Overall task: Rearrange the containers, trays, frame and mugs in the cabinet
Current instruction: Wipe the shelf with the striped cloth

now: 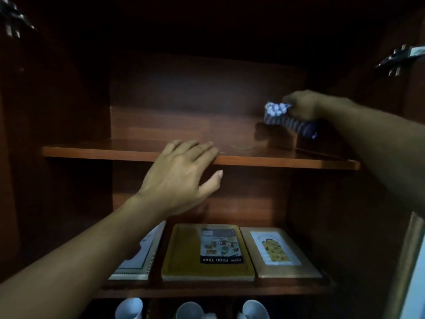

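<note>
On the upper shelf: the landmark here is the shelf (92,151), a smooth reddish-brown wooden board, bare except at its right end.
Right hand: the right hand (303,107) reaches deep to the right end of the shelf and clasps a container (287,122) by its near side.
Container: small, boxy, patterned blue and white with stripes on its flank; blur hides finer detail. It looks tilted, and whether its base touches the shelf I cannot tell.
Why held so: probably gripped from the side to slide it into the back right corner, leaving the shelf's middle free.
Left hand: the left hand (181,178) holds nothing, fingers spread flat over the shelf's front edge, thumb below it; likely a brace for the long reach.
Below the shelf: three flat rectangular pieces lie side by side. A frame (142,259) with a pale beaded border sits left, partly behind the forearm. A mustard tray (184,254) with a printed label is in the middle. A tan tray (285,252) is right, close to the mustard one.
Lowest level: three white mugs (190,310), glossy and rounded, only their tops visible.
</note>
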Available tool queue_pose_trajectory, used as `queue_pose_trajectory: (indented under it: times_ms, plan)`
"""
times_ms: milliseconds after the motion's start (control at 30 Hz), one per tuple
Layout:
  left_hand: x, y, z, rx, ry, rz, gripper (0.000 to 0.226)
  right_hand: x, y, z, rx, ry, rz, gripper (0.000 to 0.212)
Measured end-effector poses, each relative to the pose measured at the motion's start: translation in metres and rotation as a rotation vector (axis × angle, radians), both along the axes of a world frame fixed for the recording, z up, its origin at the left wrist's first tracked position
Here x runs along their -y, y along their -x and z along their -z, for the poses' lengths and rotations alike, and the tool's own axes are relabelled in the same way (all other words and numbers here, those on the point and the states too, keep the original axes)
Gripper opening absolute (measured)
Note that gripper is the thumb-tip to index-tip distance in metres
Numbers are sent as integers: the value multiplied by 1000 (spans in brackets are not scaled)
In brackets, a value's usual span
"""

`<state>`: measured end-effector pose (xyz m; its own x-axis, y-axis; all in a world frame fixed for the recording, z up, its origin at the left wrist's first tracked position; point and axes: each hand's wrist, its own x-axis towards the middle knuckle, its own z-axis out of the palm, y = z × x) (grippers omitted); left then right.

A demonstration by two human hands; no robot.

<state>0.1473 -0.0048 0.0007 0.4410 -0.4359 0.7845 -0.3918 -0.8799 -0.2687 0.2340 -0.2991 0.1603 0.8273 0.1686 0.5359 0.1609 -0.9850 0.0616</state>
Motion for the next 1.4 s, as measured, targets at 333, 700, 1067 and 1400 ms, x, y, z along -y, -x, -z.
queue_pose_trajectory:
  times_ms: [333, 700, 1067, 1400]
  plan:
    - [8, 4, 5, -11, 35, -29, 62, 20, -13, 45, -218, 97, 42, 40]
    - [11, 4, 9, 16, 82, -14, 63, -18, 49, 33, -415, -276, -317, 18]
    - [6, 5, 24, 113, 69, -60, 69, -63, 103, 29, -481, -536, -652, 21]
    - [0, 15, 35, 131, 61, -72, 68, -60, 117, 49, -371, -697, -734, 27]
